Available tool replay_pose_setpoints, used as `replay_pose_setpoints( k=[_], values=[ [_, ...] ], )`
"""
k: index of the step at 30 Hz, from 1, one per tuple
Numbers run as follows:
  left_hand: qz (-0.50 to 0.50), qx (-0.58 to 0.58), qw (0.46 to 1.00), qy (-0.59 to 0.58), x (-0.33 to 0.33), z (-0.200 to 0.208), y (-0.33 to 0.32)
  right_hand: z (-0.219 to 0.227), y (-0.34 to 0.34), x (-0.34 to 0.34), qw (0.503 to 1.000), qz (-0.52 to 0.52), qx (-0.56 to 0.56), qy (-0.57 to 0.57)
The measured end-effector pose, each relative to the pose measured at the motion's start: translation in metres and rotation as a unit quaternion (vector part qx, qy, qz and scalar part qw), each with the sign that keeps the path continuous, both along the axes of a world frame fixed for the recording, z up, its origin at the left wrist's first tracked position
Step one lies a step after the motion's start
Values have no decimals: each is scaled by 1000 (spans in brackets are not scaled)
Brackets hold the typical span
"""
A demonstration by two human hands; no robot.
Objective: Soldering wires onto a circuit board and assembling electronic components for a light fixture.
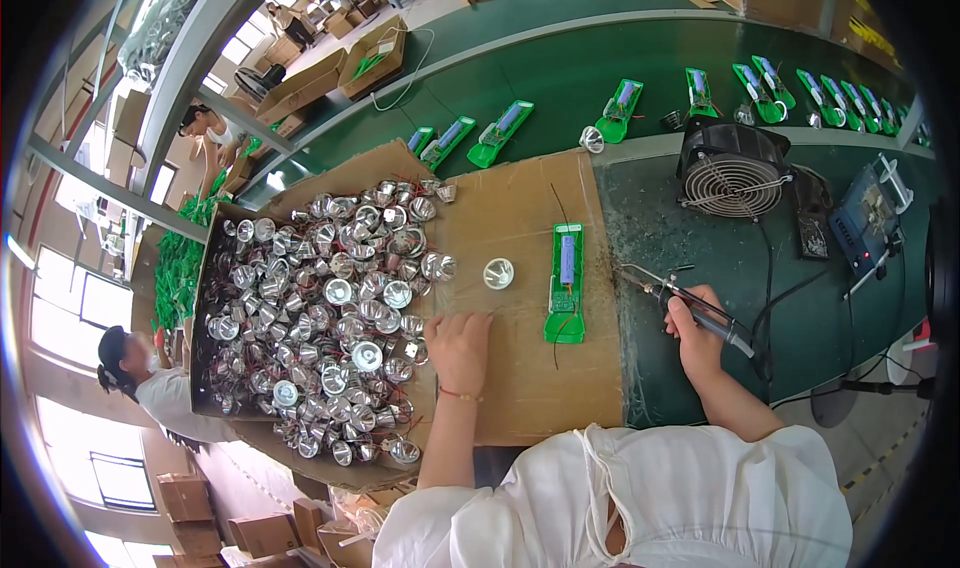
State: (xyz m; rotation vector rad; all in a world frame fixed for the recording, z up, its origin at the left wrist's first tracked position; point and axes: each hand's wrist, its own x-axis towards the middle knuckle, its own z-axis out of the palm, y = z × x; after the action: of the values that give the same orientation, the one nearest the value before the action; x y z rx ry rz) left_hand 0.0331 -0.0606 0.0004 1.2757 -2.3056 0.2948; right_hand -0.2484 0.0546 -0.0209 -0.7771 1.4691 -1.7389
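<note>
The soldering iron (660, 291) sits in the right grip (697, 333), fingers closed around its handle, its tip pointing left and forward of that grip. Left of the right grip and slightly ahead, a green housing (564, 298) with a purple cell and loose wires lies on the cardboard sheet (520, 388), apart from the iron. A loose reflector cup (498, 274) lies ahead and right of the left grip (457, 353). The left grip rests palm down, fingers bent; whether it holds anything I cannot tell. Just left of it, an open carton (385, 160) is heaped with silvery reflector cups trailing thin wires. Farther left lies a pile of green parts (180, 258). Well ahead of the left grip, a cardboard tray (350, 78) holds green pieces. Ahead of the right grip, a black fan (735, 178) stands on the bench (660, 378).
</note>
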Motion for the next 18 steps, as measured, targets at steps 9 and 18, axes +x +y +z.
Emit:
replay_pose_setpoints(
  k=[9, 18],
  values=[
    [-45, 169, 964, 200, -21, 17, 22, -1, -2, 1, 1000, -7, -9, 29],
    [-21, 217, 955, 203, -21, 21, 23, 2, 0, 2, 1000, -7, -3, 6]
  ],
)
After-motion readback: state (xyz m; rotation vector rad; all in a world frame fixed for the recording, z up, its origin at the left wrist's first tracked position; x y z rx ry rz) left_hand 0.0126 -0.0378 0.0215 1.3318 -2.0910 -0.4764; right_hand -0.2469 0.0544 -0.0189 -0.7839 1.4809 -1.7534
